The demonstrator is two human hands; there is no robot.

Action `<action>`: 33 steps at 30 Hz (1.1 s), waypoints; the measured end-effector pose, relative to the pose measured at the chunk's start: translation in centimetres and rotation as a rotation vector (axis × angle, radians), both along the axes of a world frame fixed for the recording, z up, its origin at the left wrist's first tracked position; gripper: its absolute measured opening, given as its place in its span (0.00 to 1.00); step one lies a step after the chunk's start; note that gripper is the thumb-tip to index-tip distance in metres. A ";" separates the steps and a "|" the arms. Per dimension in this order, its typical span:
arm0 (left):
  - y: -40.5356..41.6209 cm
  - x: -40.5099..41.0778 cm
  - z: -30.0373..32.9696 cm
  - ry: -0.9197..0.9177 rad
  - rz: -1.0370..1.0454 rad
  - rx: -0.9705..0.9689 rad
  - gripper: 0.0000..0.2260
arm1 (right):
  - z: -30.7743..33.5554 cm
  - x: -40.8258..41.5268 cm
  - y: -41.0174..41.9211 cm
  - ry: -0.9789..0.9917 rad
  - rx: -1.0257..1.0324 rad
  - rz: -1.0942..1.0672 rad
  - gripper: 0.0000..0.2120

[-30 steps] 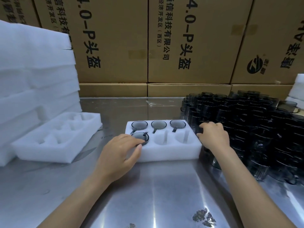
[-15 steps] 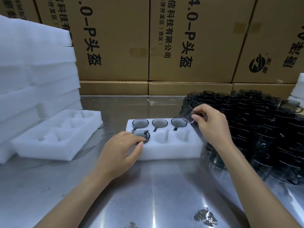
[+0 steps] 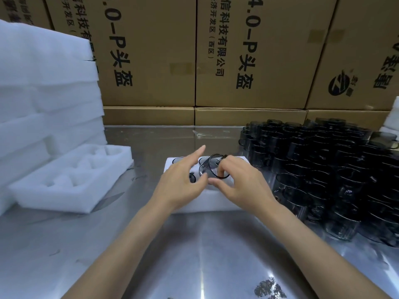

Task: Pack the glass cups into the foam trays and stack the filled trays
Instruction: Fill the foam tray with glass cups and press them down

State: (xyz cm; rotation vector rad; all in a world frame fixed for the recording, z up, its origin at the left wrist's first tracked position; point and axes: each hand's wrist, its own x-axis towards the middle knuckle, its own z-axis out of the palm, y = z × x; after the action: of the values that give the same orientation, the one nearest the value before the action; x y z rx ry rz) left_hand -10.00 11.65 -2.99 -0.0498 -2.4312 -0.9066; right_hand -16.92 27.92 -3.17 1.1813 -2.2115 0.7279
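Bench (image 3: 194, 255) up front is bare shiny steel, just two forearms reaching in over it. Right hand (image 3: 241, 182) is curled round a smoky glass cup (image 3: 212, 170), tipped on its side with the rim facing us, right over the middle of the foam tray (image 3: 216, 205) it's working on. Left hand (image 3: 181, 182) sits on the near-left part of that tray, forefinger stuck out straight, thumb up against the cup; can't really tell whether it's gripping the cup or just steadying it.

Progress-wise: looks like early days to me. The hands cover most of the tray, so I can't count what's in it. I can make out dark rims peeking out at the back edge and one by the left hand, so some pockets are filled, and this cup isn't seated yet.

Off to the left there's an empty tray (image 3: 71, 180) with all its pockets bare, leaning against a tall stack of white foam (image 3: 43, 93). To the right, a big crowd of loose cups (image 3: 334, 169) waiting, loads of them. No filled trays stacked anywhere that I can see. Cardboard boxes (image 3: 248, 50) wall off the back.
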 end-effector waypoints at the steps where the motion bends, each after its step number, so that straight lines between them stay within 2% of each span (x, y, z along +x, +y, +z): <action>1: -0.1 -0.1 -0.2 -0.014 -0.018 -0.010 0.28 | -0.1 0.0 0.0 0.007 0.003 0.007 0.13; 8: 0.1 1.1 -0.8 0.078 -0.031 -0.145 0.25 | -0.7 0.2 0.1 0.039 -0.016 0.063 0.06; 16: 0.2 1.3 -1.0 0.014 -0.028 -0.237 0.26 | -0.7 0.9 0.2 0.021 -0.002 0.066 0.14; 22: 0.2 1.2 -1.1 -0.014 -0.011 -0.317 0.26 | -0.2 1.4 -0.4 0.052 -0.024 0.063 0.12; 25: 0.0 1.3 -1.2 -0.011 -0.021 -0.341 0.28 | -0.2 1.4 -0.3 0.003 0.008 0.052 0.11; 28: -0.1 1.6 -1.1 0.026 -0.013 -0.342 0.34 | 0.4 1.6 0.5 -0.105 -0.143 0.018 0.14; 30: 0.0 1.9 -1.0 0.107 -0.029 -0.337 0.35 | 0.5 1.5 1.2 -0.144 -0.214 0.000 0.18; 33: 0.3 2.1 -0.7 0.157 -0.075 -0.396 0.34 | -0.1 1.8 1.3 -0.219 -0.037 -0.021 0.22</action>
State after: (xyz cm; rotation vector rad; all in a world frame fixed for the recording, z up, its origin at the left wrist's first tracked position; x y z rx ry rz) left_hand -7.91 11.96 -3.67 -0.3439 -2.4352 -0.4210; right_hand -15.13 29.25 -3.32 1.1041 -2.3726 0.9240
